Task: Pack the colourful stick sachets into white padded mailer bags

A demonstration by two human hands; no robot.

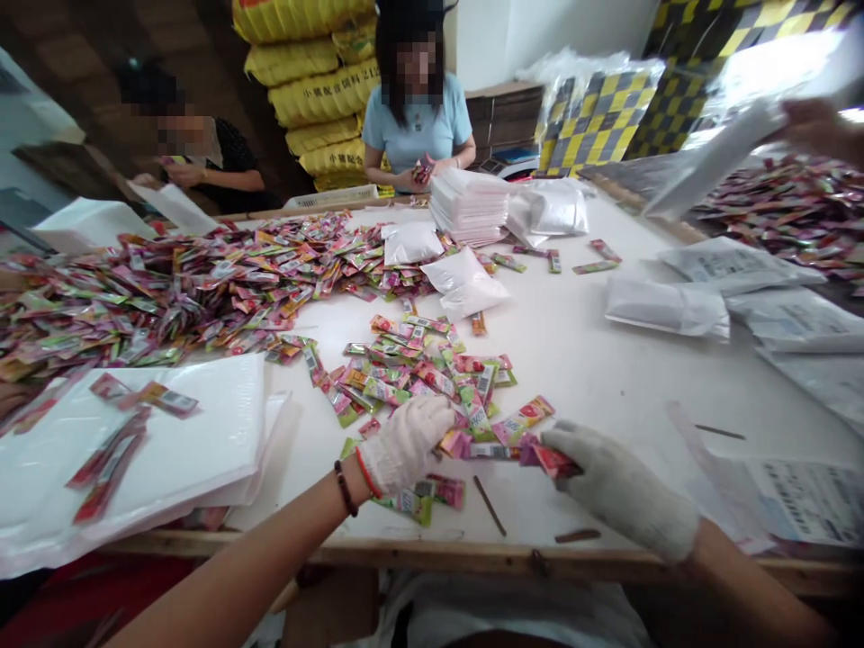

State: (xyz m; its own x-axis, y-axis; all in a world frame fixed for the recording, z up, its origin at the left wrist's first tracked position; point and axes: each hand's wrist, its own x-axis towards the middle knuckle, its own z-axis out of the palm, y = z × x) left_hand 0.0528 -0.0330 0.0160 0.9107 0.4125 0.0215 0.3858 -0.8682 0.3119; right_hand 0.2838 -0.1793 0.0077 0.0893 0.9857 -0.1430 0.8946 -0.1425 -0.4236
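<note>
head view: the right gloved hand (617,486) is pinching a red packet (557,462) over the white table (573,369); the left gloved hand (405,445) is resting at a small heap of packets (432,378), though i can't tell whether it is gripping any. farther left, a larger heap (168,288) is lying; opposite, someone in blue (405,139) is facing us.

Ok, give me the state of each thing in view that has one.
Small pink-and-green plastic sachets, loose, scattered.
Left white-gloved grip, fingers bent, hold unclear.
Right pale-gloved grip, closed on red sachet.
Large multicoloured sachet heap, loose.
White rectangular mailers at left, stacked flat, sachets on top.
White plump packets at heap's edge, bulging.
Yellow printed sacks, stacked.
</note>
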